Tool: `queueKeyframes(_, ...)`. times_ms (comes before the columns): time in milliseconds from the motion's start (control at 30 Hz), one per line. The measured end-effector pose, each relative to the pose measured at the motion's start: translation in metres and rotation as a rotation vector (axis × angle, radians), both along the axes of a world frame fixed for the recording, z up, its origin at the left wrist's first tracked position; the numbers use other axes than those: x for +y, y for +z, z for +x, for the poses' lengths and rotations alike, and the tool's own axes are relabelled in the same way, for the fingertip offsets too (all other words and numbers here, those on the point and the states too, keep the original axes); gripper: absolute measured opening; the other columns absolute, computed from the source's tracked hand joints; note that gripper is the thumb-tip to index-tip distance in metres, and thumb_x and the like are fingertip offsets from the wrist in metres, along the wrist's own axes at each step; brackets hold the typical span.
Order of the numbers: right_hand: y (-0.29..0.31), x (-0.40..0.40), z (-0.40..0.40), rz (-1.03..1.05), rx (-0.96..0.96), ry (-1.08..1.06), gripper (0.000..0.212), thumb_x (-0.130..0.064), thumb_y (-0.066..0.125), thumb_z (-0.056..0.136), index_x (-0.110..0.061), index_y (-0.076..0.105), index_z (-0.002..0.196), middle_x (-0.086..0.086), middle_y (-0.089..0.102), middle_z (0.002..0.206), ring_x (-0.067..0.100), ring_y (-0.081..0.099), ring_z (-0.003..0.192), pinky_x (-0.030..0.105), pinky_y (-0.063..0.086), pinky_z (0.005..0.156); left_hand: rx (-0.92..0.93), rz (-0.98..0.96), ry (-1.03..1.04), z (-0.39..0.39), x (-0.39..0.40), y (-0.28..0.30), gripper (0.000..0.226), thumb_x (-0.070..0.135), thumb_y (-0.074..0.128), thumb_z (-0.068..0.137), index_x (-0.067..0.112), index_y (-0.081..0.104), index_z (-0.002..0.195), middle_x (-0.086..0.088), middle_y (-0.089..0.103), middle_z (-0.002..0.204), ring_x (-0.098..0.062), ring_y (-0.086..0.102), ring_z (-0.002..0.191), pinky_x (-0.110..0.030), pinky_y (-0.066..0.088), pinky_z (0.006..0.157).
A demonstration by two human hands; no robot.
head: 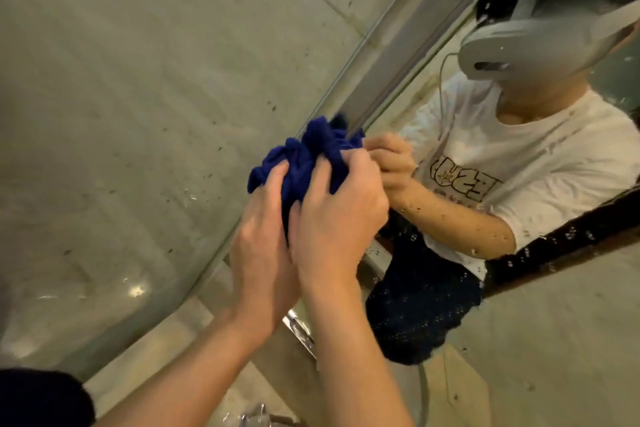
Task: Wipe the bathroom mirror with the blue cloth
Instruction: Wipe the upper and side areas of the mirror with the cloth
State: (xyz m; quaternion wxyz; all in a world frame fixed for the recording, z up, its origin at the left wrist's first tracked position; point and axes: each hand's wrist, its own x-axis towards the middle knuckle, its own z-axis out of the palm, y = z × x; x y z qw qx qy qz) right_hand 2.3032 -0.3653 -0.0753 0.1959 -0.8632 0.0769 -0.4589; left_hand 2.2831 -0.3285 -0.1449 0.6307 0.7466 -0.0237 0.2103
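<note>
The blue cloth [304, 159] is bunched into a wad in front of the mirror's left edge. My left hand [263, 243] grips it from below and the left, fingers pressed into the folds. My right hand [339, 215] clamps it from the right, overlapping the left hand. The bathroom mirror [519, 253] fills the right side of the view, spotted with water drops, and reflects a person in a white T-shirt holding the cloth. The cloth's far end sits at the mirror's metal frame [398, 45]; whether it touches the glass is hidden.
A grey tiled wall [138, 80], speckled with dark spots and droplets, covers the left. A chrome tap [252, 418] shows at the bottom edge, with a chrome fitting [299, 326] below the mirror. A dark object [38, 399] sits at the bottom left corner.
</note>
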Motion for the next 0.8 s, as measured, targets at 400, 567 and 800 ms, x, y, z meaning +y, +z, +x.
queueKeyframes(400, 0.054, 0.003, -0.004, 0.035, 0.219, 0.029, 0.010, -0.025, 0.058, 0.093, -0.015, 0.057, 0.090, 0.001, 0.061, 0.094, 0.021, 0.056, 0.086, 0.027, 0.033, 0.070, 0.037, -0.041, -0.067, 0.003, 0.032, 0.062, 0.044, 0.021, 0.057, 0.095, 0.023, 0.053, 0.139, -0.008, 0.067, 0.120, -0.027, 0.061, 0.110, -0.037, 0.046, 0.095)
queueKeyframes(567, 0.178, -0.002, 0.005, -0.095, 0.089, -0.010, 0.008, -0.027, 0.057, 0.092, -0.019, 0.055, 0.093, -0.008, 0.049, 0.087, 0.009, 0.041, 0.084, 0.020, 0.025, 0.069, -0.159, -0.075, -0.023, 0.019, 0.026, 0.171, 0.046, 0.026, 0.058, 0.093, 0.026, 0.053, 0.139, -0.003, 0.069, 0.119, -0.025, 0.063, 0.110, -0.042, 0.049, 0.093)
queueKeyframes(800, 0.139, -0.032, 0.029, -0.117, -0.045, 0.141, 0.014, -0.020, 0.066, 0.088, -0.020, 0.053, 0.084, -0.016, 0.047, 0.085, -0.003, 0.038, 0.066, 0.001, 0.030, 0.067, -0.183, -0.001, 0.001, 0.013, 0.017, 0.145, 0.045, 0.026, 0.056, 0.097, 0.025, 0.047, 0.141, -0.002, 0.069, 0.119, -0.026, 0.065, 0.100, -0.028, 0.042, 0.078)
